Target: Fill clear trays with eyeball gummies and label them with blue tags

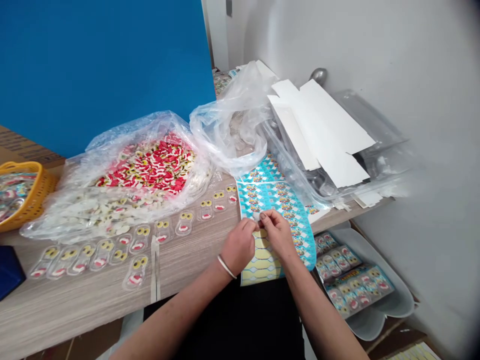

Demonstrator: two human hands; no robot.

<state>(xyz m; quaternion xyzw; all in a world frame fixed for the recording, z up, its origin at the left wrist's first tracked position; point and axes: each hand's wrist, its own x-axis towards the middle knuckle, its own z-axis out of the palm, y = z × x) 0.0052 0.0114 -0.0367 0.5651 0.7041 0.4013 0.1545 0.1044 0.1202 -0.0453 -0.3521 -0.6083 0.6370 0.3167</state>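
Observation:
Over a sheet of blue printed stickers (288,200) my two hands meet at the fingertips. My left hand (239,245) is closed, its fingers curled and their tips mostly hidden. Thumb and fingers of my right hand (277,232) are pinched together close beside it. A small whitish bit shows at the fingertips, too small to name. Below my hands, the sheet's bare yellow backing (262,260) shows sticker outlines. To the left, small clear blister packs (136,272) stand in a row, each with yellow eye-shaped and red-and-white mouth-shaped pieces.
A clear plastic bag (176,125) of red, white and yellow pieces lies behind the packs. At far left stands a yellow basket (45,195). White cards (330,130) lie on clear plastic at right. Below, a grey bin (401,295) holds filled packs.

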